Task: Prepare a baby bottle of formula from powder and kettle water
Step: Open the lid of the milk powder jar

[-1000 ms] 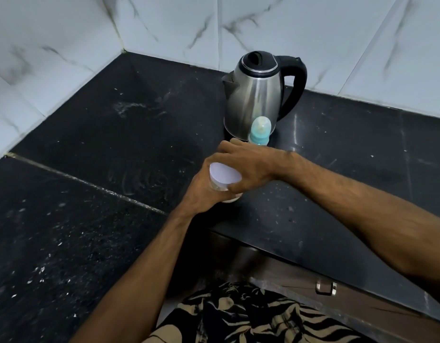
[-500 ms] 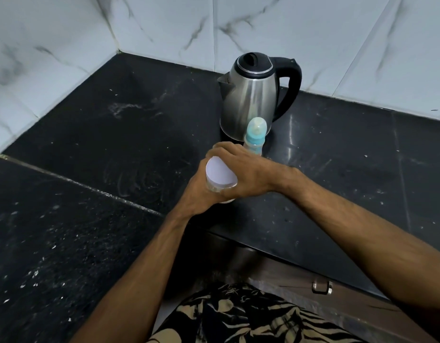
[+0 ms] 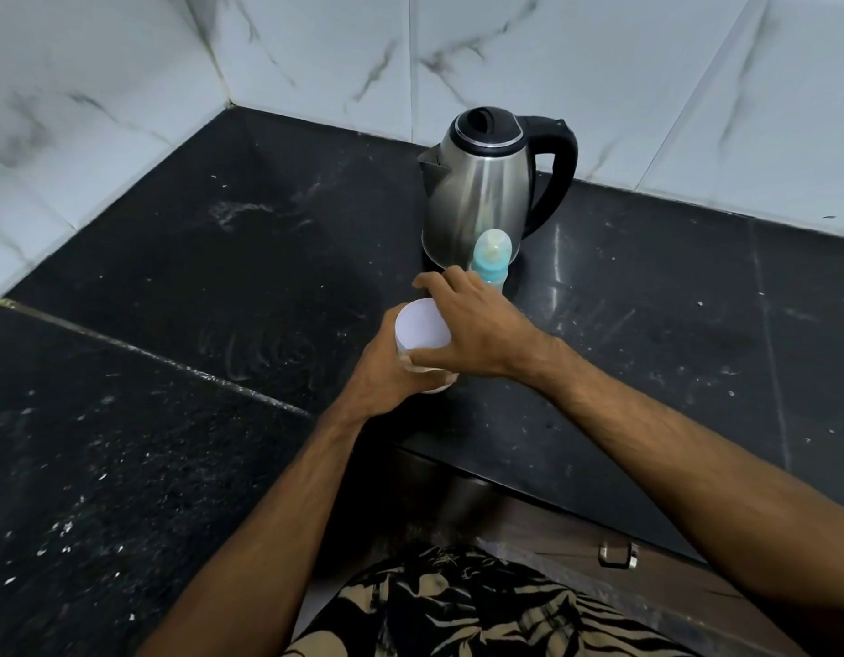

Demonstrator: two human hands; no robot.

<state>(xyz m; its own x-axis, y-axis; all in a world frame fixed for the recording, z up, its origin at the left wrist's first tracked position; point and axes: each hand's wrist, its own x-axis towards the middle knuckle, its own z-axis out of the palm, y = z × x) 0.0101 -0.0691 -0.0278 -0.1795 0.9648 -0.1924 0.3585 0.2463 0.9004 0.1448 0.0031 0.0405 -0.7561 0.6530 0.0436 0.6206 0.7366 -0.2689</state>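
Note:
A small clear jar with a white lid (image 3: 421,329) is held over the black counter (image 3: 220,286). My left hand (image 3: 386,372) wraps around its body from below. From above, my right hand (image 3: 472,324) grips the rim of the lid. The jar's contents are mostly hidden by my fingers. Behind my right hand stands a baby bottle with a teal collar and a clear cap (image 3: 490,258), upright and partly hidden by my fingers. A steel kettle with a black lid and handle (image 3: 481,187) stands right behind the bottle.
White marble-look wall tiles (image 3: 552,64) close off the counter at the back and left. The counter's front edge runs diagonally below my right forearm, with a brown drawer and metal handle (image 3: 618,554) under it. White specks dot the counter.
The jar has tilted a little toward me and my right hand has shifted on the lid. The view has moved slightly; kettle and bottle stay in place.

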